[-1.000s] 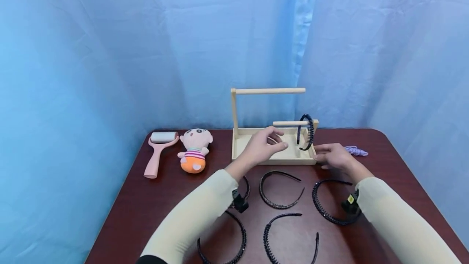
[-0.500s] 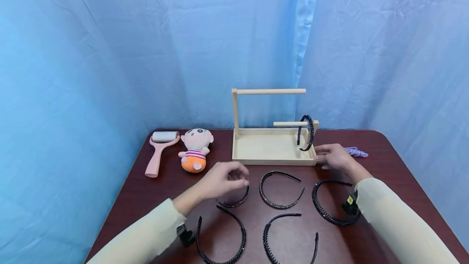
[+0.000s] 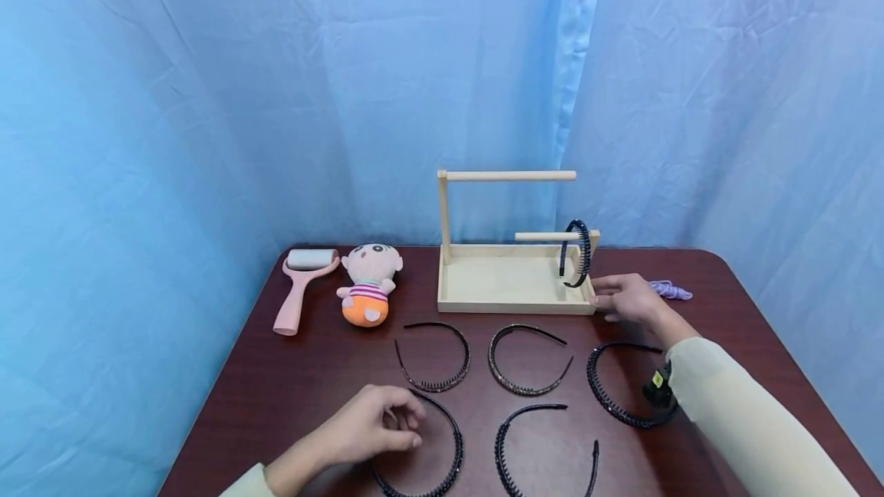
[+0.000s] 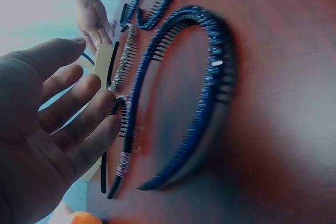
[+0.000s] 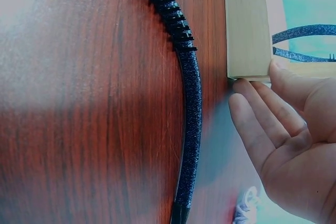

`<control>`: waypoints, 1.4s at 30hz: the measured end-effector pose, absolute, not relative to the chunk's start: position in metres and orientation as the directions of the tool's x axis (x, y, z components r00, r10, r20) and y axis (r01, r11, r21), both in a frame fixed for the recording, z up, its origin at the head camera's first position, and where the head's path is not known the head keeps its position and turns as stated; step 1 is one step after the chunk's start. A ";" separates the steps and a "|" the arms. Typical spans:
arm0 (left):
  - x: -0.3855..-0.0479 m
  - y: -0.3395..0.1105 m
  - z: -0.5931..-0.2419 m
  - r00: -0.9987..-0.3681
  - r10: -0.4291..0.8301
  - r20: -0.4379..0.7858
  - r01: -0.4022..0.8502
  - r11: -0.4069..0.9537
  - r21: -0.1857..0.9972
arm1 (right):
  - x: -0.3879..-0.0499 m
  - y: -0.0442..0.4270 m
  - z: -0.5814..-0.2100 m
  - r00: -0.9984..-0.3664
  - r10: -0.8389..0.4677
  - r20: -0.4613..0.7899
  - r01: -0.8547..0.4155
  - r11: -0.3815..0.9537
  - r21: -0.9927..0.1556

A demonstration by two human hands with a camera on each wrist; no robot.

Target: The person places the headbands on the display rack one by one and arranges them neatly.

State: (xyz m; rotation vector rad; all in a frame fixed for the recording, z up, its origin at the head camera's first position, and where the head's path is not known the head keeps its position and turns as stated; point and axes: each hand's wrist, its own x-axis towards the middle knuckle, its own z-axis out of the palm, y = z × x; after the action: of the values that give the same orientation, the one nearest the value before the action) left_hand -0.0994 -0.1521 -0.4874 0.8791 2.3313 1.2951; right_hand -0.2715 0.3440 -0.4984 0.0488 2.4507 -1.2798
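My left hand [image 3: 376, 422] hovers over the front-left black headband [image 3: 459, 447], its fingers loosely bent and holding nothing. In the left wrist view that headband [image 4: 210, 77] lies beyond the fingertips, apart from them. At the back, my right hand [image 3: 631, 299] holds the right front corner of a pale wooden rack [image 3: 511, 307]. The right wrist view has the thumb on the edge of the rack [image 5: 249, 30] and the fingers against its outer side. One black headband [image 3: 584, 255] hangs on the rack's lower bar [image 3: 545, 236], near its post.
Several more headbands lie on the dark red table [image 3: 331, 374], among them one [image 3: 442, 385] near the doll, one [image 3: 518, 388] before the rack, and one [image 3: 608, 405] under my right wrist. A pink lint roller [image 3: 293, 301], plush doll [image 3: 366, 290] and purple cord [image 3: 670, 290] lie around.
My left hand has drawn back from the rack, moving left and toward me over the front-left headband. My right hand has stayed at the rack's corner.
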 end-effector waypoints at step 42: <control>-0.059 -0.177 -0.525 -0.628 0.778 -0.033 0.616 0.522 0.590 | -0.272 0.349 -0.504 -0.928 -0.141 -0.344 0.217 0.543 -0.811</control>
State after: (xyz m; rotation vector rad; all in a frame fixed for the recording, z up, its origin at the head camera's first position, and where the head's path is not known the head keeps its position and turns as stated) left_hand -0.0593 -0.1769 -0.5249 1.1656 2.4731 0.7855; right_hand -0.2722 0.3494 -0.5039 0.0625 2.4146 -1.3431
